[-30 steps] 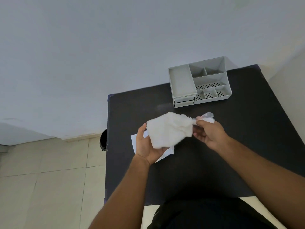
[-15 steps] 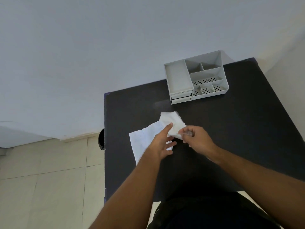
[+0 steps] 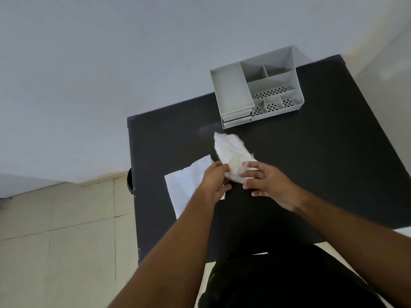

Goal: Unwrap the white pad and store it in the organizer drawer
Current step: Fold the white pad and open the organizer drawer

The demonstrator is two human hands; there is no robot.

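Both hands (image 3: 214, 180) (image 3: 268, 183) pinch pad (image 3: 231, 152) | organizer (image 3: 231, 94) at 1 o'clock, drawers shut | loose fingertip grip risks drop

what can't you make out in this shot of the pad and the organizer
Head view only:
- Soft white pad: near end hidden by left hand and right hand.
- Grey plastic organizer: drawer insides hidden by closed drawer fronts.
- Flat white wrapper sheet: faint print too small; part under the left hand.

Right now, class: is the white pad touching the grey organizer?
Apart. The head view shows a strip of bare black table between the white pad, held in both hands, and the grey organizer.
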